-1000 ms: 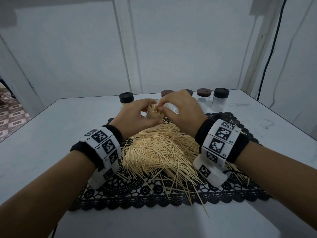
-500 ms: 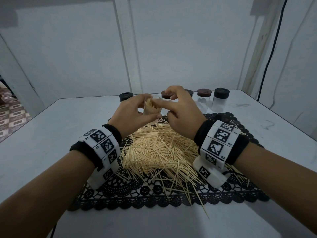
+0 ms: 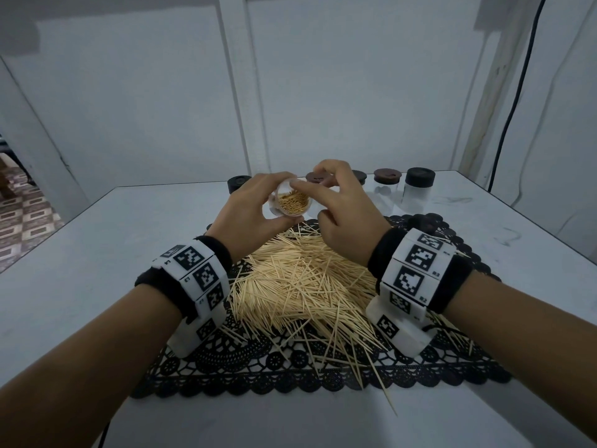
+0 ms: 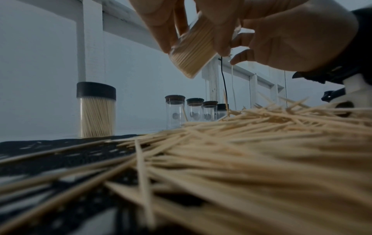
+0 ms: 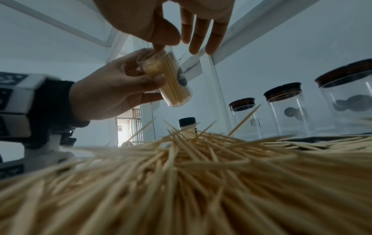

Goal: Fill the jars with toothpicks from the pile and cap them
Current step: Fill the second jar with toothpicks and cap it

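Observation:
My left hand [image 3: 274,202] grips a clear uncapped jar [image 3: 292,203] packed with toothpicks, lifted above the far end of the toothpick pile [image 3: 300,286] and tilted with its mouth towards me. My right hand [image 3: 315,197] lays its index finger across the jar's rim, its other fingers spread and holding nothing. In the left wrist view the jar [image 4: 193,52] hangs slanted between my fingers. The right wrist view shows the jar [image 5: 173,82] in my left hand [image 5: 149,85], with my right hand [image 5: 161,46] at its mouth.
The pile lies on a black lace mat [image 3: 290,376] on a white table. A black-capped jar full of toothpicks [image 3: 238,182] stands at the back left. Several capped empty jars [image 3: 418,189] stand at the back right. A dark round object [image 3: 423,221] sits on the mat's far right.
My left hand has lifted the jar off the pile and tipped its mouth towards me. Toothpicks that stuck out now sit inside. My right index finger has moved onto the rim.

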Demonstrator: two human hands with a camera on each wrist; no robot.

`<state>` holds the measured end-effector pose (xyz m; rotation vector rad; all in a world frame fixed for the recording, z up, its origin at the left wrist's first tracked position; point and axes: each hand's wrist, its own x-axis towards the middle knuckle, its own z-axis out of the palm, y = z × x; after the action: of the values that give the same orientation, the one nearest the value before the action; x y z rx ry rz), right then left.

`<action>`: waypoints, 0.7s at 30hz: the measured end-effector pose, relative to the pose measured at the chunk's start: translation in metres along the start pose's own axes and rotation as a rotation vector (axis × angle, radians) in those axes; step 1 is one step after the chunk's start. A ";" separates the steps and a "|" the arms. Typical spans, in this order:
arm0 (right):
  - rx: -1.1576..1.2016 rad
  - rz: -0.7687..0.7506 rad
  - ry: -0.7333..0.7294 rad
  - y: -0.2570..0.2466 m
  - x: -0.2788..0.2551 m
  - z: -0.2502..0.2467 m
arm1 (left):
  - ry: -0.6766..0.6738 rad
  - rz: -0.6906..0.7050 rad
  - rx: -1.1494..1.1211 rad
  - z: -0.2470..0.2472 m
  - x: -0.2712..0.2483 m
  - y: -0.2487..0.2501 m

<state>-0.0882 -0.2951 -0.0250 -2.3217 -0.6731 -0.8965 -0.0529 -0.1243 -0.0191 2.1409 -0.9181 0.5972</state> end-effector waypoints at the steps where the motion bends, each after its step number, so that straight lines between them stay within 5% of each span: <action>1: 0.014 -0.003 -0.022 0.000 0.000 0.001 | 0.002 0.015 0.005 0.000 0.000 -0.001; 21: 0.144 -0.025 0.085 -0.004 0.003 -0.007 | -0.030 0.079 0.079 0.003 0.002 -0.005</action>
<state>-0.0915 -0.2961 -0.0178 -2.1409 -0.7083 -0.9216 -0.0474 -0.1245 -0.0217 2.1970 -1.0145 0.6522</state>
